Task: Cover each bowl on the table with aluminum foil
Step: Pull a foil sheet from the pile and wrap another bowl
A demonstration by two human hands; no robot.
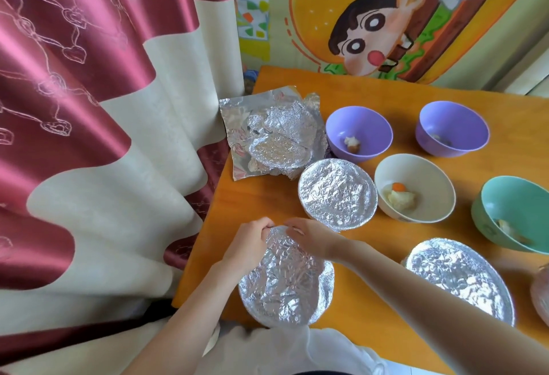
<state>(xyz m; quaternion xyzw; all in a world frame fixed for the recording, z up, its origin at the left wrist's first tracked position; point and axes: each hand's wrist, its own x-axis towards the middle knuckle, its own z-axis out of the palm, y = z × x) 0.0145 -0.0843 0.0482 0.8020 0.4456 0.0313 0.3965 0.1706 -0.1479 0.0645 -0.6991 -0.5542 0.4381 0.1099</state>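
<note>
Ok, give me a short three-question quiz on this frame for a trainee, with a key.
1. How many bowls stand open, without foil?
2. True or false: the left hand and the right hand both grip the far rim of the near bowl.
3. Where does the loose foil lie? A. at the far left edge of the table, by the curtain; B. on the floor; C. under the right hand.

Key
1. Four: the left purple bowl, the right purple bowl, the white bowl and the teal bowl.
2. True.
3. A.
</note>
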